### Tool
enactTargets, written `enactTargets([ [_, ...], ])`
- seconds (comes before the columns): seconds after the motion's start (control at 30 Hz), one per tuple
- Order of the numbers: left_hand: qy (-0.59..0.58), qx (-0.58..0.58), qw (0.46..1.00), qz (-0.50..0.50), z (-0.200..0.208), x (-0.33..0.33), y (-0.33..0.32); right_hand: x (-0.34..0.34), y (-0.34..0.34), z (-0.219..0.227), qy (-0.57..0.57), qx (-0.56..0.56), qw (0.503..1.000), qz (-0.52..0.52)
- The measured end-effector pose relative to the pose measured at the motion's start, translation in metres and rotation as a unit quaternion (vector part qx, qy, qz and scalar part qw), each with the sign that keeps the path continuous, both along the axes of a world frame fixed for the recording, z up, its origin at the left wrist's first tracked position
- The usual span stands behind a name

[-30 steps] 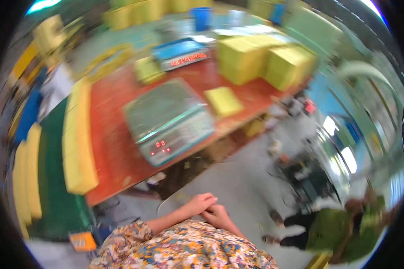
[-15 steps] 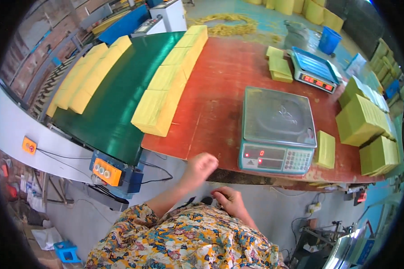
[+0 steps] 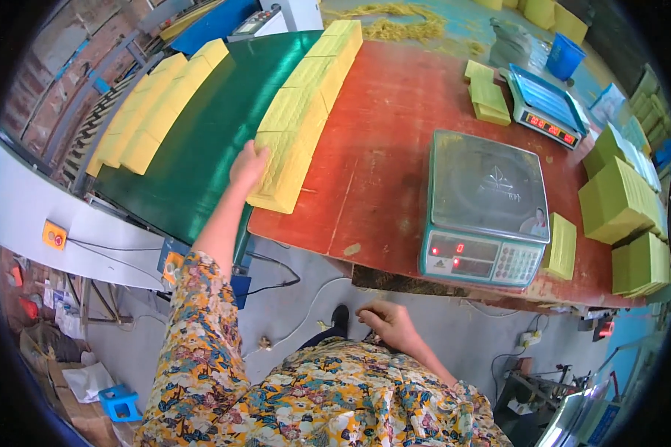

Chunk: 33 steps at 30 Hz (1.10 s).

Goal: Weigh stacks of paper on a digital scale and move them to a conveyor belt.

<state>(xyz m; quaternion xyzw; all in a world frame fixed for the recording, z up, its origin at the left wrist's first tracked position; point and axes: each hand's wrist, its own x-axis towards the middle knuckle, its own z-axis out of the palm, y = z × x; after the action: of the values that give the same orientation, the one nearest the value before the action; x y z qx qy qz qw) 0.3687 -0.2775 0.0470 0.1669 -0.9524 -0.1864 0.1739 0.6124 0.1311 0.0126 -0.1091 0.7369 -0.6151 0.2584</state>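
My left hand [image 3: 249,167] reaches to the left side of the near end of a long row of yellow paper stacks [image 3: 279,167]. It touches or nearly touches the paper's edge, and its fingers are partly hidden, so their grip cannot be told. The row lies along the border between a green conveyor belt [image 3: 201,141] and a red tabletop [image 3: 380,104]. My right hand [image 3: 392,325] hangs in front of my body, below the table's front edge, with its fingers curled in and nothing visible in them.
A counting scale [image 3: 487,186] stands to the right, with a thin yellow stack [image 3: 561,246] beside it. A second scale [image 3: 540,104] sits farther back. Large yellow stacks [image 3: 611,200] crowd the right end. Two more rows [image 3: 173,108] lie on the belt's left side.
My left hand has moved forward and left from the table's front edge to the near yellow stack. My right hand stays low, still curled. The view has shifted slightly.
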Motion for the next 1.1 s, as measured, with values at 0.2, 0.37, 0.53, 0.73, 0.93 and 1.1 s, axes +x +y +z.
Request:
enactTargets([
  [0.2, -0.094, -0.070, 0.992, -0.052, 0.015, 0.048, 0.076, 0.023, -0.046, -0.025, -0.137, -0.129, 0.980, -0.070],
  [0.37, -0.081, -0.074, 0.972, -0.206, 0.021, 0.106, 0.149, 0.017, -0.071, -0.069, -0.253, -0.312, 0.889, -0.220],
  [0.53, -0.060, -0.007, 0.949, -0.310, 0.017, 0.124, 0.159, -0.006, -0.086, -0.072, -0.241, -0.378, 0.857, -0.253],
  [0.73, 0.111, -0.110, 0.914, -0.375, 0.044, 0.139, 0.154, -0.017, -0.096, -0.069, -0.220, -0.429, 0.838, -0.255],
  [0.93, -0.037, 0.008, 0.942, -0.335, 0.028, 0.140, 0.145, -0.011, -0.100, -0.041, -0.163, -0.402, 0.868, -0.244],
  [1.1, -0.107, 0.673, 0.688, -0.249, 0.000, 0.122, 0.120, -0.001, -0.077, 0.011, 0.061, -0.335, 0.907, -0.250],
])
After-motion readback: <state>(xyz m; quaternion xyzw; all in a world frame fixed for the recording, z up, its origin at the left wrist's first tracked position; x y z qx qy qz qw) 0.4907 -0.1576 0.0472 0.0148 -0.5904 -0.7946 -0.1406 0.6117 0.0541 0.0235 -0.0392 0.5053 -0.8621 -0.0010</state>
